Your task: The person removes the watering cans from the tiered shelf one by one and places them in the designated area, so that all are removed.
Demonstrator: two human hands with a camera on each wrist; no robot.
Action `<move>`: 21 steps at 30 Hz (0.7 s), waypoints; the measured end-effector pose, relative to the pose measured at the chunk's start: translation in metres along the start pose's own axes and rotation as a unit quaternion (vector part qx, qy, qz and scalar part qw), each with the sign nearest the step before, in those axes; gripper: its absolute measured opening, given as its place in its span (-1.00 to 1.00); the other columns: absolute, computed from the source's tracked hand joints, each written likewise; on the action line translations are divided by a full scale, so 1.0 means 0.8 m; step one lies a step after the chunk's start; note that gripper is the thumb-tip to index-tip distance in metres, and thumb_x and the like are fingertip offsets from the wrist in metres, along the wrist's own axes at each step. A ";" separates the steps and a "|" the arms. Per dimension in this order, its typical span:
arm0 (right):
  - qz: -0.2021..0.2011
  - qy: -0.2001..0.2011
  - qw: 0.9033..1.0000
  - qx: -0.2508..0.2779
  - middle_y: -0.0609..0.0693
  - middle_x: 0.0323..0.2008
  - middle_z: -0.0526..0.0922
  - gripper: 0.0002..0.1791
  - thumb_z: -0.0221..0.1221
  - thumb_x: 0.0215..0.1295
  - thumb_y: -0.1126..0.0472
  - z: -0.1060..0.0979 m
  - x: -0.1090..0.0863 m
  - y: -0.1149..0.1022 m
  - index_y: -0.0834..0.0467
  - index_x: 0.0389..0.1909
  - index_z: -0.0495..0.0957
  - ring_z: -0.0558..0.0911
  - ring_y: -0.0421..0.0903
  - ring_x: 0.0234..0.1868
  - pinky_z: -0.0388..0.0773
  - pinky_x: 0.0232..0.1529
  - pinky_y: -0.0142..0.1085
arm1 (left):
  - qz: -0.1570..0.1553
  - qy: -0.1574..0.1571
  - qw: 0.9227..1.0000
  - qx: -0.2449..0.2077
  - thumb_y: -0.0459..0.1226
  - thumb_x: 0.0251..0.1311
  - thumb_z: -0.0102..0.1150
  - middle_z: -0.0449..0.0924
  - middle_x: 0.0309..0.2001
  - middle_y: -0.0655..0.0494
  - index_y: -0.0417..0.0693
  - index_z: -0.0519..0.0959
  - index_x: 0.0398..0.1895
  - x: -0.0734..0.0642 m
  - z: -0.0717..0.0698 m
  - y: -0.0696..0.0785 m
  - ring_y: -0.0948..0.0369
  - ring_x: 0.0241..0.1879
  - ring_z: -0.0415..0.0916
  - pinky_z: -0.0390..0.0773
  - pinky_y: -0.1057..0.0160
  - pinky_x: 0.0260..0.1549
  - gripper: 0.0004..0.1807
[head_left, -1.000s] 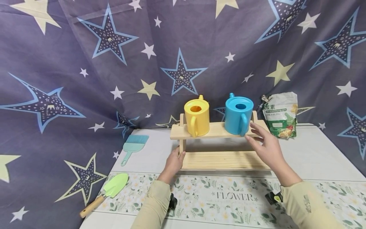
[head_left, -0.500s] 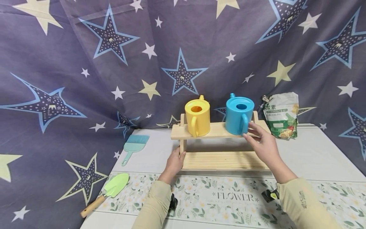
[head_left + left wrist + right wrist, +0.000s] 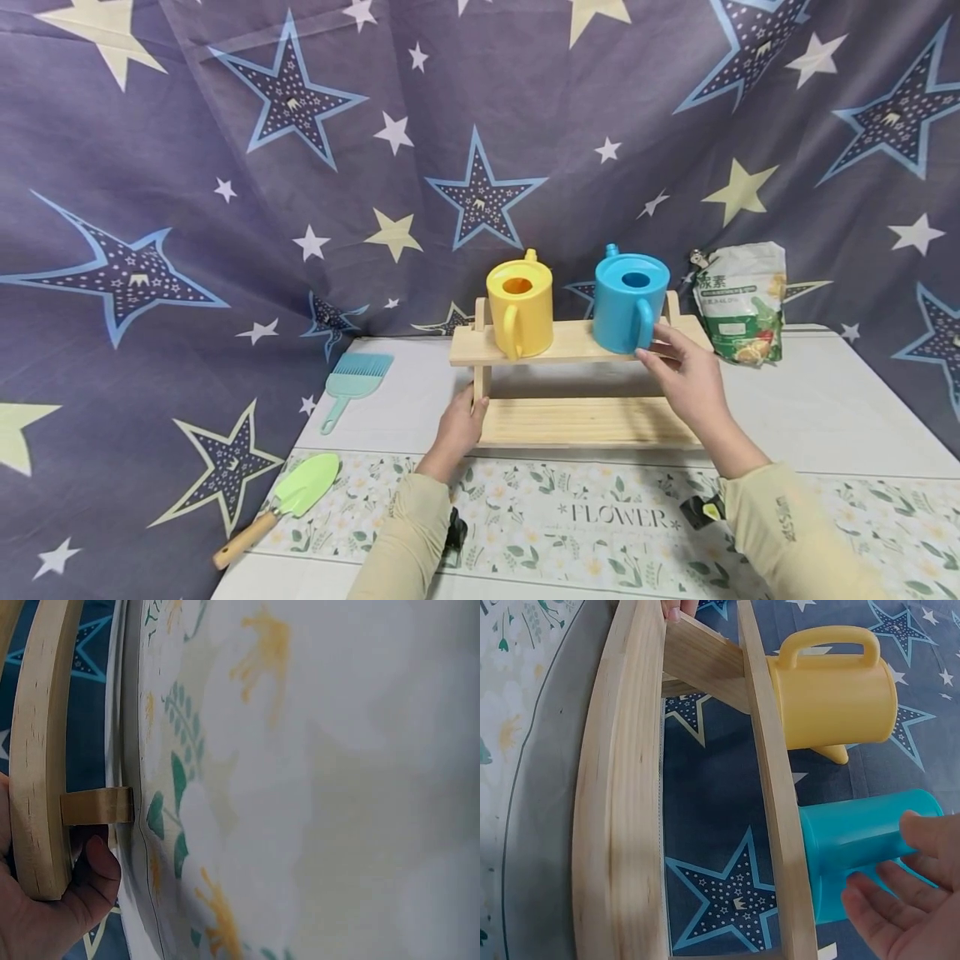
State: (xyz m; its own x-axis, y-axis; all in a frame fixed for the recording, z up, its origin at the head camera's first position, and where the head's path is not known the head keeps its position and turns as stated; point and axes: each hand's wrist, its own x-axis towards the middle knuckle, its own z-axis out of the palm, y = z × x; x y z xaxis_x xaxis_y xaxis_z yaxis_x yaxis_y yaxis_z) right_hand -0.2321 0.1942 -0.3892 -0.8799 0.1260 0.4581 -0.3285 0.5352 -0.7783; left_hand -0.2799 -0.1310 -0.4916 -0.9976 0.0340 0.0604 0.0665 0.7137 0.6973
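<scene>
A two-tier wooden plant stand (image 3: 577, 421) is on the table in the head view. On its upper board sit a yellow watering can (image 3: 532, 312) at left and a blue watering can (image 3: 618, 312) at right, both with handles toward me. My left hand (image 3: 459, 423) grips the stand's left end; in the left wrist view its fingers (image 3: 97, 881) bend round the wood. By the blue can's handle is my right hand (image 3: 693, 385). Its thumb and fingers are apart and loosely bent, with the fingertips (image 3: 861, 889) right beside the can in the right wrist view.
To the left lie a teal hand broom (image 3: 357, 379) and a green trowel (image 3: 307, 485) with a wooden handle. A white and green pouch (image 3: 740, 304) stands behind the stand's right end. A star-patterned cloth (image 3: 480, 83) hangs behind the table.
My right hand has shifted slightly left, closer to the blue watering can's handle. The left hand, the stand and both cans stay in place.
</scene>
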 end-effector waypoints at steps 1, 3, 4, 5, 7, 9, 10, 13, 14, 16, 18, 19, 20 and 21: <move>0.001 0.004 1.000 -0.003 0.28 0.12 0.57 -0.54 0.25 0.34 0.24 0.001 0.000 0.000 0.30 0.21 0.48 0.63 0.21 0.03 0.59 0.01 -0.01 | 0.000 0.000 1.000 0.000 -0.14 0.48 -0.09 0.37 0.27 -0.24 -0.17 0.24 0.43 0.000 0.000 0.000 -0.13 0.26 0.36 0.34 -0.13 0.25 -0.46; 0.004 0.011 1.000 -0.007 0.28 0.09 0.59 -0.56 0.25 0.33 0.25 0.002 0.000 0.000 0.30 0.19 0.50 0.65 0.20 0.00 0.60 -0.01 -0.03 | -0.002 0.000 1.000 -0.001 -0.13 0.49 -0.10 0.37 0.28 -0.23 -0.16 0.24 0.44 0.000 0.000 0.000 -0.13 0.26 0.36 0.35 -0.12 0.25 -0.46; 0.006 0.014 1.000 -0.009 0.27 0.08 0.60 -0.57 0.25 0.33 0.25 0.003 0.000 0.000 0.31 0.17 0.51 0.65 0.19 -0.01 0.61 -0.02 -0.04 | -0.004 -0.001 1.000 0.000 -0.13 0.49 -0.10 0.37 0.28 -0.23 -0.16 0.24 0.44 0.000 0.000 0.000 -0.12 0.26 0.36 0.35 -0.12 0.25 -0.45; 0.008 0.017 1.000 -0.010 0.28 0.06 0.61 -0.58 0.26 0.32 0.26 0.004 0.000 -0.001 0.31 0.16 0.52 0.66 0.19 -0.02 0.61 -0.03 -0.04 | -0.005 -0.002 1.000 -0.001 -0.13 0.49 -0.09 0.36 0.28 -0.22 -0.16 0.24 0.44 0.000 0.000 0.000 -0.12 0.26 0.36 0.35 -0.11 0.25 -0.45; 0.011 0.021 1.000 -0.012 0.28 0.04 0.62 -0.59 0.26 0.32 0.27 0.005 0.000 -0.001 0.32 0.15 0.53 0.67 0.18 -0.04 0.61 -0.04 -0.05 | -0.003 0.000 1.000 -0.003 -0.14 0.49 -0.09 0.37 0.27 -0.23 -0.17 0.24 0.43 0.000 0.000 -0.001 -0.13 0.25 0.37 0.35 -0.12 0.25 -0.46; 0.012 0.025 1.000 -0.014 0.28 0.02 0.63 -0.60 0.27 0.31 0.27 0.007 0.000 -0.001 0.33 0.13 0.54 0.67 0.17 -0.05 0.62 -0.05 -0.05 | -0.002 0.002 1.000 -0.003 -0.14 0.49 -0.09 0.37 0.27 -0.24 -0.17 0.25 0.43 0.000 0.000 -0.001 -0.13 0.25 0.37 0.36 -0.12 0.24 -0.46; 0.013 0.027 0.999 -0.016 0.28 0.01 0.64 -0.60 0.27 0.31 0.27 0.008 0.000 -0.001 0.33 0.13 0.54 0.68 0.17 -0.06 0.62 -0.06 -0.05 | -0.002 0.002 1.000 -0.003 -0.14 0.49 -0.09 0.37 0.27 -0.24 -0.17 0.24 0.43 -0.001 0.000 -0.001 -0.13 0.25 0.37 0.36 -0.12 0.25 -0.46; 0.011 0.034 0.999 -0.021 0.28 -0.02 0.65 -0.61 0.28 0.30 0.27 0.010 0.001 -0.001 0.33 0.10 0.56 0.69 0.16 -0.08 0.63 -0.07 -0.06 | -0.001 0.003 1.000 -0.005 -0.13 0.49 -0.10 0.37 0.28 -0.24 -0.17 0.25 0.43 -0.001 -0.001 -0.001 -0.13 0.26 0.36 0.35 -0.12 0.25 -0.46; 0.011 0.036 0.999 -0.022 0.27 -0.04 0.66 -0.62 0.28 0.30 0.27 0.011 0.001 -0.001 0.33 0.09 0.57 0.69 0.16 -0.08 0.63 -0.07 -0.06 | -0.002 0.003 1.000 -0.006 -0.13 0.49 -0.10 0.36 0.28 -0.23 -0.17 0.25 0.43 -0.001 0.000 -0.001 -0.13 0.26 0.35 0.35 -0.12 0.25 -0.46; 0.009 0.040 0.999 -0.024 0.27 -0.06 0.67 -0.63 0.28 0.29 0.27 0.012 0.002 -0.001 0.33 0.07 0.57 0.69 0.15 -0.09 0.63 -0.08 -0.06 | -0.002 0.003 1.000 -0.008 -0.13 0.49 -0.10 0.36 0.29 -0.23 -0.16 0.25 0.43 -0.001 0.000 -0.001 -0.13 0.27 0.35 0.34 -0.12 0.25 -0.46; 0.009 0.043 0.999 -0.027 0.27 -0.08 0.68 -0.64 0.28 0.30 0.26 0.013 0.002 -0.001 0.33 0.06 0.58 0.69 0.16 -0.10 0.63 -0.08 -0.06 | 0.002 0.005 1.000 -0.009 -0.14 0.49 -0.10 0.36 0.28 -0.24 -0.17 0.25 0.43 -0.001 0.000 -0.001 -0.13 0.26 0.35 0.34 -0.13 0.25 -0.46; 0.009 0.045 0.999 -0.029 0.27 -0.08 0.68 -0.65 0.28 0.30 0.26 0.014 0.002 -0.001 0.33 0.06 0.58 0.69 0.16 -0.10 0.63 -0.08 -0.05 | 0.003 0.005 1.000 -0.009 -0.14 0.49 -0.10 0.36 0.28 -0.24 -0.17 0.25 0.43 -0.001 0.000 -0.001 -0.13 0.26 0.35 0.34 -0.13 0.25 -0.47; 0.009 0.047 0.998 -0.030 0.27 -0.09 0.68 -0.65 0.28 0.30 0.26 0.014 0.003 -0.001 0.33 0.05 0.58 0.69 0.16 -0.10 0.63 -0.08 -0.05 | 0.004 0.005 1.000 -0.009 -0.15 0.49 -0.10 0.36 0.28 -0.24 -0.18 0.25 0.43 -0.001 0.000 -0.001 -0.14 0.26 0.35 0.34 -0.13 0.25 -0.47; 0.009 0.048 0.998 -0.031 0.27 -0.09 0.68 -0.66 0.27 0.30 0.26 0.014 0.003 -0.001 0.33 0.04 0.58 0.69 0.16 -0.11 0.63 -0.08 -0.04 | 0.005 0.005 1.000 -0.008 -0.15 0.49 -0.10 0.36 0.28 -0.25 -0.18 0.25 0.43 -0.001 0.000 -0.001 -0.14 0.26 0.36 0.34 -0.13 0.25 -0.47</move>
State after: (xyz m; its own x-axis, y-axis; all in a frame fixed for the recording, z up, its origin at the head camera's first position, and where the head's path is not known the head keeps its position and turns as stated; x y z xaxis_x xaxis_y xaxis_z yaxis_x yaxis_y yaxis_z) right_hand -0.2379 0.1847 -0.3926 -0.8479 0.2145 0.4849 -0.2873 0.5827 -0.7602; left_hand -0.2790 -0.1315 -0.4922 -0.9966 0.0345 0.0745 0.0773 0.7020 0.7080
